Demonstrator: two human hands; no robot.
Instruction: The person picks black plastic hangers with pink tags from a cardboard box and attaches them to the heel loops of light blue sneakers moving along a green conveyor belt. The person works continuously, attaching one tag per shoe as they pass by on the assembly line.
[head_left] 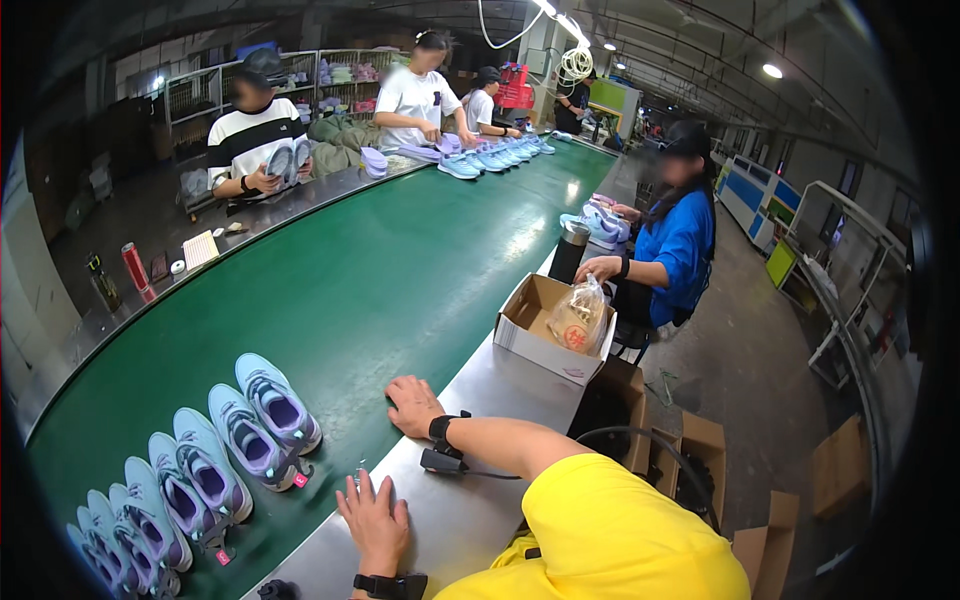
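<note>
My left hand (375, 522) lies palm down on the metal ledge, fingers spread and nothing in it. Farther forward, my right hand (412, 407) rests flat at the border of the ledge and the green conveyor belt (390, 300), also holding nothing. Both wrists wear black straps, and a small black box with a cable hangs by the right one. To the left of my hands, a row of light blue and purple sneakers (277, 405) stands on the belt, several pairs side by side. Pink tags (300, 480) hang from some. Neither hand touches a shoe.
An open cardboard box (540, 335) holding a plastic bag (580, 315) sits on the ledge ahead, beside a dark tumbler (568, 252). A co-worker in blue (680, 250) handles shoes there. Others work across the belt near more sneakers (490, 157). Open cartons (700, 450) stand on the floor at right.
</note>
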